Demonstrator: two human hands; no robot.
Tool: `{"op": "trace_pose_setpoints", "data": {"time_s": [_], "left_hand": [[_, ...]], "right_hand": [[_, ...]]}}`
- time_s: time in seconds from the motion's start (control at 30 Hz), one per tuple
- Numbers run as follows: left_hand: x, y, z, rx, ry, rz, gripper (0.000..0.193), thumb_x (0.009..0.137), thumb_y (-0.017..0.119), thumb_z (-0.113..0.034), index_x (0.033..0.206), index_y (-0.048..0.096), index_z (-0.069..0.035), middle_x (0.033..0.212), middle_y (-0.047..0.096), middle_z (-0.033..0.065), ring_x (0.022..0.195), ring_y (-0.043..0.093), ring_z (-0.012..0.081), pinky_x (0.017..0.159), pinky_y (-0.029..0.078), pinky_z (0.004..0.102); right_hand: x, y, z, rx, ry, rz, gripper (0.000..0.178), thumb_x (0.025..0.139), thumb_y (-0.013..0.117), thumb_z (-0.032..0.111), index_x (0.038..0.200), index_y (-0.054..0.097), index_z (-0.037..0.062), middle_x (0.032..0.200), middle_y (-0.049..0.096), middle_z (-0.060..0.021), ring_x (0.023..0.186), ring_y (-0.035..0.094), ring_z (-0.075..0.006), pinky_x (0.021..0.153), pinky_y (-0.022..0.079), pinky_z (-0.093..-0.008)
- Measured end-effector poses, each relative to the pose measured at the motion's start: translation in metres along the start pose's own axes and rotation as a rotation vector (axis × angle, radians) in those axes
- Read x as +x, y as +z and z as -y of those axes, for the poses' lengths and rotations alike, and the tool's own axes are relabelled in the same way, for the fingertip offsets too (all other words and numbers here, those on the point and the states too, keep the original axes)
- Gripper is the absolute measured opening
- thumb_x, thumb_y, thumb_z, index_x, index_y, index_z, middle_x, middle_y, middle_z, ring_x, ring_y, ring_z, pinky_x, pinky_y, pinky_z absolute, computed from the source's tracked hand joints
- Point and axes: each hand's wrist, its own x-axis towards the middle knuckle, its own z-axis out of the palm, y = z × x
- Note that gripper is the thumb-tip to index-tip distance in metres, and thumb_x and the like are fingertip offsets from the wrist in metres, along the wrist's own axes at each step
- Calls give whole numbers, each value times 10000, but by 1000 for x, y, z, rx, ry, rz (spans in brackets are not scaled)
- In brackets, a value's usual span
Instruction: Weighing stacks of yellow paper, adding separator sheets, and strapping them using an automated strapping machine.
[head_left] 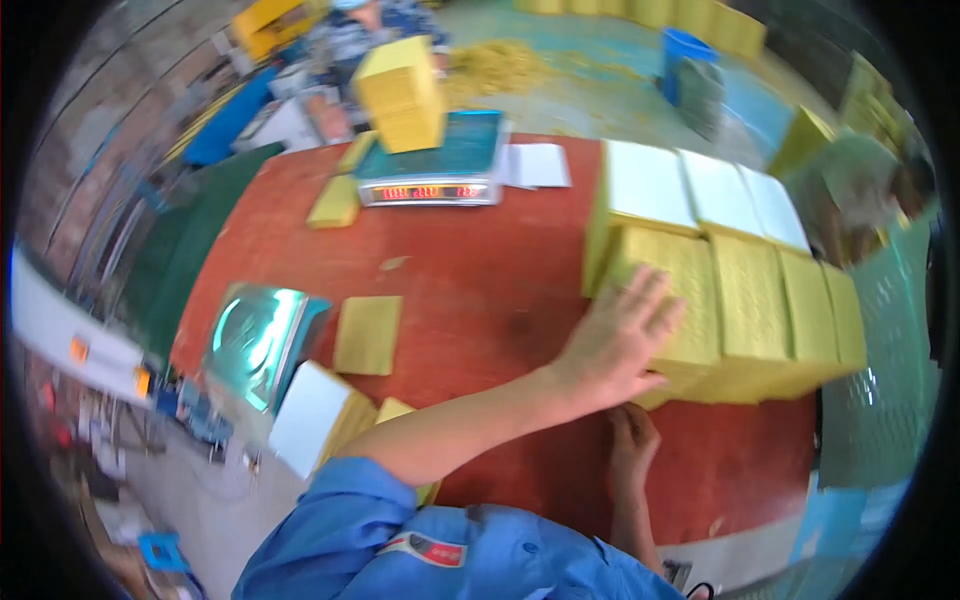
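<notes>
My left hand [625, 340] lies with fingers spread against the nearest block of yellow paper sheets [680, 275]. That block stands in a row of similar yellow stacks [752, 300] on the right of the red table. Below it, close to the block's lower near edge, is my right hand [634, 440] with its fingers curled together. Whether anything sits between those fingers is hidden. White sheets [650, 185] cover the stacks of the row behind.
On the red table [480, 290] stands a digital scale [430, 190] bearing a tall yellow stack [400, 95]. A shiny metal-topped device [255, 340], a single yellow sheet [368, 335] and a white-topped stack [310, 420] lie left. Other people [860, 190] are beyond the table.
</notes>
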Motion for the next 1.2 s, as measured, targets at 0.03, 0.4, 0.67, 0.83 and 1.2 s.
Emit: {"op": "trace_pose_setpoints", "data": {"time_s": [0.03, 0.4, 0.67, 0.83, 1.2], "left_hand": [[2, 4, 0, -16, 6, 0, 865, 693, 859, -337, 1379, 474, 20, 1468, 361, 283, 1415, 293, 458, 1157, 299, 533], [-41, -15, -21, 39, -37, -90, 738, 780, 791, -266, 1391, 475, -1, 1498, 337, 255, 1439, 266, 423, 1158, 288, 563], [-146, -63, -46, -96, -223, -62, 621, 788, 777, -235, 1306, 552, 23, 1512, 350, 237, 1422, 312, 421, 1139, 334, 517], [-209, -95, -56, -69, -370, -132, 462, 869, 713, -192, 1263, 587, 13, 1450, 452, 217, 1364, 432, 372, 1093, 408, 458], [-295, -147, -65, -173, -537, -112, 414, 891, 685, -200, 1255, 600, -22, 1272, 605, 151, 1147, 587, 335, 948, 494, 415]], "right_hand": [[2, -4, -9, 36, -12, 2, 154, 960, 567, -14, 1061, 675, -54, 1009, 686, -89, 954, 620, -136, 870, 495, -283], [-12, 5, 18, 190, -65, 104, 157, 940, 565, -14, 1079, 633, -43, 1021, 655, -66, 963, 596, -131, 894, 479, -285], [-44, 18, 55, 135, -90, 227, 164, 929, 503, -30, 1011, 645, -33, 905, 654, -75, 837, 615, -144, 796, 518, -300], [-58, 48, 58, 126, -101, 370, 148, 942, 507, -4, 981, 649, -17, 863, 655, -72, 805, 625, -143, 750, 516, -279], [-107, 122, 92, 96, -131, 600, 147, 946, 508, -39, 990, 648, -32, 887, 679, -74, 842, 628, -131, 774, 516, -267]]}}
